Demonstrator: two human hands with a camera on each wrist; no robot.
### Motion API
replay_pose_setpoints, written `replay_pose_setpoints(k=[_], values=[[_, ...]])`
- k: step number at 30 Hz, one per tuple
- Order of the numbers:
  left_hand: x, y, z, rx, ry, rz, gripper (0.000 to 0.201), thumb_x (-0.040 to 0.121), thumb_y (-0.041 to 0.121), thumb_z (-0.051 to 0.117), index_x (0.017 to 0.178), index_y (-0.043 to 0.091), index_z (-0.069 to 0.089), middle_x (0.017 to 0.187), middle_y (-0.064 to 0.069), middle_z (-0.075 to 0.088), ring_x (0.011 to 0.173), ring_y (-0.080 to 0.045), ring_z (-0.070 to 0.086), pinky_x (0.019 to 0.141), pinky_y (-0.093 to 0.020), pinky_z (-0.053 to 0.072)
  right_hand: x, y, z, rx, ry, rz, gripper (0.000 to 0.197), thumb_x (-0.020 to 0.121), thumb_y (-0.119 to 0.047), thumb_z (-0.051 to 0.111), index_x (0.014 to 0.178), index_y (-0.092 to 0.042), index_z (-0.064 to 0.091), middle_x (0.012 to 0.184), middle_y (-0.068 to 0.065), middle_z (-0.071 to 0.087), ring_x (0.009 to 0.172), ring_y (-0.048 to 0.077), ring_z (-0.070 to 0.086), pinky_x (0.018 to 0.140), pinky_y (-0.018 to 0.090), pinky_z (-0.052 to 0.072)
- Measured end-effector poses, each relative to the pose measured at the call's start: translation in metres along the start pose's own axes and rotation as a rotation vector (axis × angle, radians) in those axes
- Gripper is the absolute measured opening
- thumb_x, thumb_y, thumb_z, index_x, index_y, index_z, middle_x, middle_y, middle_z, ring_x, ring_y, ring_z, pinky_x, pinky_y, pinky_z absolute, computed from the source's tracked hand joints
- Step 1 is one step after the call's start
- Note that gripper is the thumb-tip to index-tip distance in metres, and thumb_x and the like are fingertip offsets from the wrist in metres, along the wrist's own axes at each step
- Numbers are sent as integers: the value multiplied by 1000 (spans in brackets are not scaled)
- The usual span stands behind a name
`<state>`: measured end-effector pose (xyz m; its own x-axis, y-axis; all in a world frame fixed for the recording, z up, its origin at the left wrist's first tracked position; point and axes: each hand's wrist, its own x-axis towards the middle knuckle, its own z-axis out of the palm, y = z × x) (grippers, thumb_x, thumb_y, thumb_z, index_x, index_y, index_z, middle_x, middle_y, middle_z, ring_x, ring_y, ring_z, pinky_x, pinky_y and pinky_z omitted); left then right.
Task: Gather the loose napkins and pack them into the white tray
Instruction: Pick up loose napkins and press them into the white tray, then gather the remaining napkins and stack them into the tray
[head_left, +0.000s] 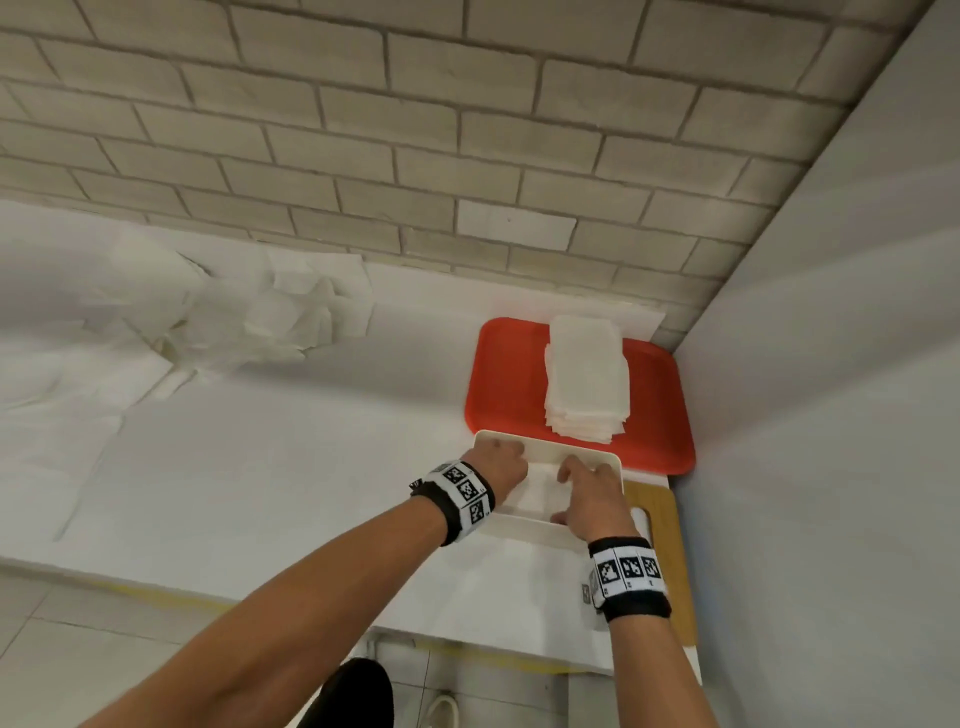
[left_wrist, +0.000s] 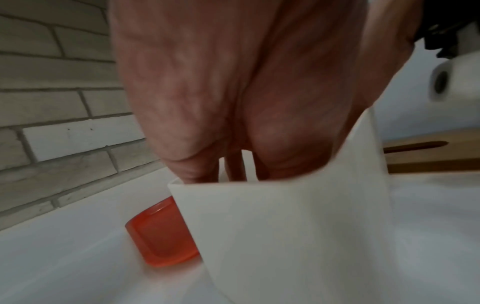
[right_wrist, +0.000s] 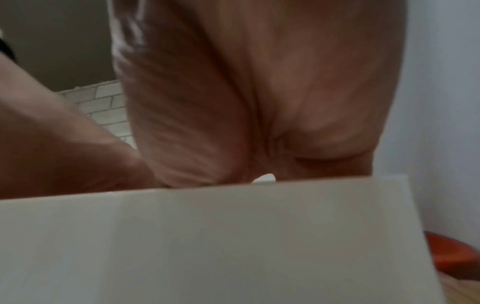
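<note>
The white tray (head_left: 543, 450) sits on the white table, against the near edge of a red tray (head_left: 498, 374). Both my hands are inside it. My left hand (head_left: 497, 461) reaches down at the tray's left end, and my right hand (head_left: 584, 488) lies over the white napkins (head_left: 540, 493) in the right half. In the left wrist view my left hand (left_wrist: 233, 168) goes straight down behind the tray wall (left_wrist: 285, 236), which hides its fingertips. The tray wall (right_wrist: 207, 236) likewise hides the fingertips of my right hand (right_wrist: 259, 164). A neat stack of napkins (head_left: 584, 384) stands on the red tray.
A heap of crumpled white paper (head_left: 208, 322) lies at the back left by the brick wall. A wooden board (head_left: 667, 551) sits right of the tray, by the plain side wall. The red tray (left_wrist: 161, 236) shows past the white tray.
</note>
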<state>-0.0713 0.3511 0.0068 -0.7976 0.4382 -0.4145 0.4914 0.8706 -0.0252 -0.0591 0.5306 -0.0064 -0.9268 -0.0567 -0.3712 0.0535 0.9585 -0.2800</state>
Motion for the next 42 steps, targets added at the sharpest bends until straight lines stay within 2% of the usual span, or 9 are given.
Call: replay_pose_setpoints(k=[5,11,15,21,28,32,35,39,42], values=[[-10,-13,-4,-150,125,9,25,97,-6,58,116,6,67,125,-13,59,115,-40,63,68,-35,44,2,1,-4,-3,13,13,55,87,-5,85,126,-27,52,134,9,47,107,25,56,94,37,54],[-123,-108,7,-746,771,-173,8,99,26,66,107,26,63,104,8,65,90,-16,65,77,-39,58,-56,-66,-22,367,442,-153,26,94,-17,82,113,-28,68,122,4,68,111,28,67,95,45,59],[-225,-223,65,-819,921,-523,8,97,23,70,99,29,65,95,12,70,89,-8,69,74,-37,61,-95,-167,-2,696,359,-327,16,98,-20,79,102,-34,72,111,-18,76,104,5,72,90,15,57],[-362,-398,183,-778,755,-1098,7,94,18,73,100,19,69,99,0,75,94,-32,72,81,-44,58,-97,-322,70,809,123,-456,15,101,-16,77,99,-30,74,106,-18,77,107,9,74,88,22,60],[-405,-487,260,-803,221,-1315,99,79,64,84,146,5,41,145,-20,45,136,-43,41,106,-60,44,-61,-464,174,613,-28,-405,8,100,-39,74,101,-37,66,99,-20,75,94,3,73,82,40,63],[-393,-482,268,-971,345,-1177,93,77,53,91,141,4,44,136,-20,57,125,-42,53,103,-49,46,-44,-543,224,286,-30,-269,58,95,-73,60,129,-27,57,125,-6,67,116,20,67,89,40,57],[-377,-456,269,-964,345,-1065,77,78,53,89,124,7,48,117,-14,64,108,-36,62,82,-39,47,-37,-583,256,44,12,-216,85,88,-77,66,139,-12,50,137,7,53,127,29,54,91,43,51],[-380,-457,250,-997,342,-1032,54,88,65,74,104,17,56,102,-2,65,95,-24,61,75,-34,42,-25,-591,267,8,-40,-234,49,100,-56,67,127,-15,64,137,7,51,129,29,48,100,42,46],[-393,-508,232,-976,587,-1197,58,101,68,50,101,12,65,106,-12,69,103,-36,65,86,-40,47,-22,-573,263,162,-40,-260,17,103,-32,69,109,-17,64,123,2,56,120,26,55,93,39,51]])
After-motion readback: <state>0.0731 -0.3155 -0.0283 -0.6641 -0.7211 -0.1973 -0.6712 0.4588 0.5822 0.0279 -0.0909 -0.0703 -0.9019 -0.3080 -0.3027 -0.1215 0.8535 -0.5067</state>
